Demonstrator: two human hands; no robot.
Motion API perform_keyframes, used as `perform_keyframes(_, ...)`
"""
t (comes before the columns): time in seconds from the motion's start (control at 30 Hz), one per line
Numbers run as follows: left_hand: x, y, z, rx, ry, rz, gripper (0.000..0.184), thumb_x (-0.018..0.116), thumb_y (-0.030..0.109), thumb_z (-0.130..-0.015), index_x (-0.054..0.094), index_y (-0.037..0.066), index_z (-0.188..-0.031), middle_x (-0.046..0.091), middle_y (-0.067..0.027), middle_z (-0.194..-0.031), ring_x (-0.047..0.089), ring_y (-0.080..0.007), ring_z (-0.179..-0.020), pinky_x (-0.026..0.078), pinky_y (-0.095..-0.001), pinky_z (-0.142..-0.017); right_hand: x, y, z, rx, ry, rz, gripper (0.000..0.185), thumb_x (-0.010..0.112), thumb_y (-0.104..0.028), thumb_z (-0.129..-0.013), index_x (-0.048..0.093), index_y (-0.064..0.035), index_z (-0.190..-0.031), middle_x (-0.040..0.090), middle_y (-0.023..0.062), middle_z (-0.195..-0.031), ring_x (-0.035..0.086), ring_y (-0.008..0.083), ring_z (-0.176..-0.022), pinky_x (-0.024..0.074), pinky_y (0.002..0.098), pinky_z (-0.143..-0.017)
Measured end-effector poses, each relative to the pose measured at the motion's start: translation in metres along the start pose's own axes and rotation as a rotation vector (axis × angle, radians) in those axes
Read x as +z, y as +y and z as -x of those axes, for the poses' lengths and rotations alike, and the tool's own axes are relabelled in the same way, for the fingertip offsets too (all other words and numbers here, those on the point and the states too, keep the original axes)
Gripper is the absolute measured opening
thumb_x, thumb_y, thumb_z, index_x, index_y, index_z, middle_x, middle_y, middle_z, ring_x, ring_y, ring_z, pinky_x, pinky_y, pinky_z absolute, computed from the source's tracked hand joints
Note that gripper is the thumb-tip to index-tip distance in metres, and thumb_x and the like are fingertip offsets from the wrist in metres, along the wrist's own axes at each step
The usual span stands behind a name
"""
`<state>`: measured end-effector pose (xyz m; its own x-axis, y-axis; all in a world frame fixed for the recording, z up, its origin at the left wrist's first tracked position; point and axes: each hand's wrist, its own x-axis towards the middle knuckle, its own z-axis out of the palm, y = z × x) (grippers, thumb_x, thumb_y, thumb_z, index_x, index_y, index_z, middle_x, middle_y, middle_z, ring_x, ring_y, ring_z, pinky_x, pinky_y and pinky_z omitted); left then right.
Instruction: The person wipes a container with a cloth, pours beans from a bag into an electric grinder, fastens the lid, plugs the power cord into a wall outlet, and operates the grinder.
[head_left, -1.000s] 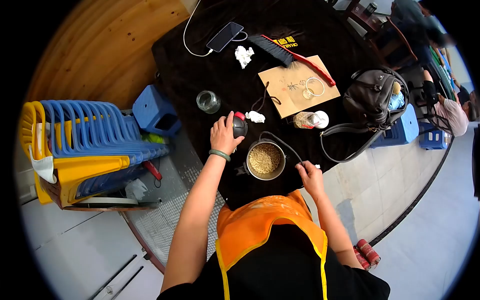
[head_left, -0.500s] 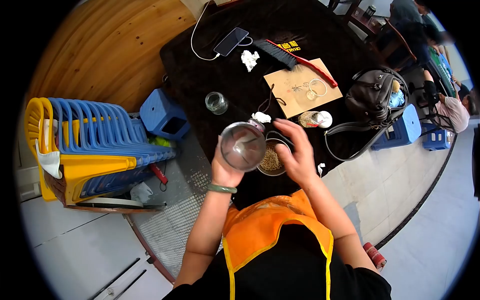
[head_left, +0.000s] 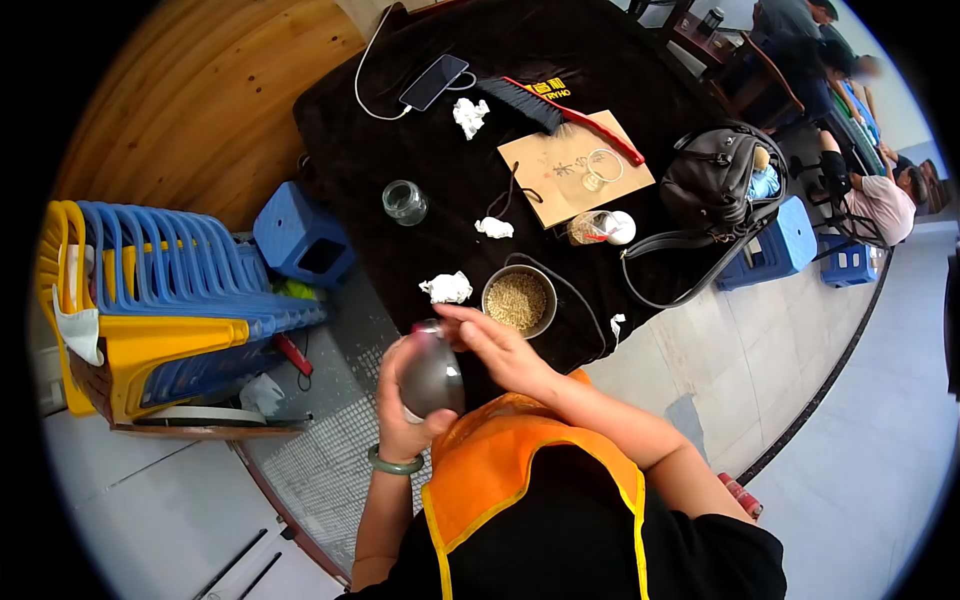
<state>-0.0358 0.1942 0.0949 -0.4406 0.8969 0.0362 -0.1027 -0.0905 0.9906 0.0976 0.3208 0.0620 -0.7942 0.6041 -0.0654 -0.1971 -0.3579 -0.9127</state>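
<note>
My left hand (head_left: 402,405) is wrapped around a rounded, shiny grey see-through-looking cup (head_left: 432,375), tilted, with a small reddish part at its upper end. My right hand (head_left: 495,350) reaches across with its fingers stretched out at that upper end; whether they touch it is hard to see. Just beyond the right hand stands a metal bowl (head_left: 518,300) filled with pale grains. A dark cord (head_left: 575,290) runs beside the bowl. Crumpled white tissue (head_left: 447,288) lies left of the bowl, near the cup.
On the dark-covered table (head_left: 340,130) are a glass jar (head_left: 405,203), a phone (head_left: 434,83), a red-handled brush (head_left: 600,135), a brown paper bag (head_left: 550,200), a lying jar of grains (head_left: 590,228) and a handbag (head_left: 705,180). Stacked stools (head_left: 180,270) stand left; people sit far right.
My left hand has brought the cup down toward my body and turned it sideways. My right hand has moved left from over the bowl to the cup's upper end, uncovering the bowl.
</note>
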Motion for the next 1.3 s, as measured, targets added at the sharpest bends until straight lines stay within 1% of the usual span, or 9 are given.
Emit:
perform_keyframes(0.17,-0.032,-0.01,-0.014,-0.437,0.005,1.205,0.083,0.052,0.065,-0.091,0.041,0.0,-0.141,0.053,-0.028,-0.133,0.058,-0.0452,-0.117,0.059,-0.0496,-0.086,-0.042,0.011,0.046,0.222,0.098,0.069,0.053,0.044,-0.038,-0.107,0.071,0.0049,-0.091,0.072,0.0111,-0.09,0.068,0.0169,-0.09,0.0536,0.0314,-0.086)
perform_keyframes(0.3,-0.036,-0.034,-0.012,-0.445,-0.025,1.303,0.086,0.053,0.07,-0.088,0.044,0.003,-0.142,0.051,-0.029,-0.136,0.058,-0.0449,-0.117,0.054,-0.0506,-0.091,-0.06,0.015,0.061,0.263,0.211,0.14,0.051,0.046,-0.039,-0.106,0.069,0.0038,-0.094,0.072,0.0094,-0.089,0.066,0.0147,-0.083,0.0528,0.0292,-0.079)
perform_keyframes(0.53,-0.001,-0.026,-0.018,-0.394,0.316,0.696,0.077,0.052,0.064,-0.091,0.047,0.005,-0.14,0.056,-0.0201,-0.133,0.06,-0.0355,-0.116,0.053,-0.0443,-0.094,-0.06,0.016,0.064,0.182,0.24,0.182,0.046,0.048,-0.037,-0.105,0.068,0.003,-0.096,0.07,0.007,-0.089,0.064,0.0125,-0.082,0.0521,0.0281,-0.077)
perform_keyframes(0.63,0.02,-0.015,-0.031,0.015,0.019,-0.233,0.075,0.079,0.042,-0.078,0.048,0.008,-0.137,0.057,-0.013,-0.129,0.058,-0.0265,-0.115,0.05,-0.0396,-0.096,-0.067,0.009,0.063,0.131,0.273,0.261,0.044,0.049,-0.035,-0.106,0.068,0.0033,-0.095,0.07,0.0068,-0.088,0.064,0.0123,-0.082,0.0516,0.0278,-0.077)
perform_keyframes(0.7,0.034,-0.008,-0.051,0.372,-0.105,-0.92,0.08,0.083,0.043,-0.069,0.051,0.011,-0.135,0.053,-0.015,-0.127,0.055,-0.0333,-0.113,0.048,-0.0439,-0.094,-0.076,0.001,0.062,0.066,0.318,0.287,0.043,0.05,-0.033,-0.105,0.068,0.0036,-0.093,0.07,0.0063,-0.086,0.063,0.0117,-0.079,0.0512,0.0274,-0.075)
perform_keyframes(0.83,0.074,-0.035,-0.067,0.417,-0.158,-1.194,0.082,0.083,0.047,-0.067,0.053,0.013,-0.135,0.051,-0.0148,-0.127,0.054,-0.0338,-0.112,0.046,-0.0439,-0.096,-0.095,-0.011,0.064,0.014,0.397,0.294,0.038,0.053,-0.029,-0.104,0.068,0.0035,-0.092,0.07,0.0063,-0.086,0.063,0.0113,-0.079,0.0511,0.0265,-0.075)
perform_keyframes(1.07,0.093,-0.025,-0.07,0.21,-0.241,-1.314,0.109,0.086,0.047,-0.062,0.035,0.005,-0.148,0.033,-0.022,-0.15,0.049,-0.0404,-0.118,0.044,-0.0456,-0.101,-0.1,-0.005,0.067,-0.015,0.477,0.526,0.023,0.068,-0.016,-0.093,0.066,0.001,-0.109,0.067,0.0081,-0.107,0.063,0.0128,-0.089,0.0516,0.0276,-0.079)
perform_keyframes(1.2,0.083,-0.025,-0.068,0.141,-0.314,-1.116,0.108,0.086,0.036,-0.066,0.029,0.005,-0.152,0.027,-0.0239,-0.154,0.049,-0.0434,-0.121,0.047,-0.0469,-0.102,-0.076,-0.022,0.042,-0.212,0.381,0.969,0.061,0.08,-0.025,-0.079,0.054,-0.0044,-0.13,0.059,0.0168,-0.127,0.056,0.0347,-0.117,0.0488,0.042,-0.095)
perform_keyframes(1.3,0.06,-0.024,-0.065,0.029,-0.322,-0.709,0.095,0.084,0.032,-0.074,0.034,0.002,-0.149,0.034,-0.023,-0.151,0.047,-0.038,-0.131,0.051,-0.0426,-0.099,-0.069,-0.034,0.022,-0.242,0.388,1.156,0.063,0.08,-0.027,-0.078,0.054,-0.0048,-0.131,0.06,0.0165,-0.126,0.056,0.0368,-0.117,0.0475,0.0429,-0.098)
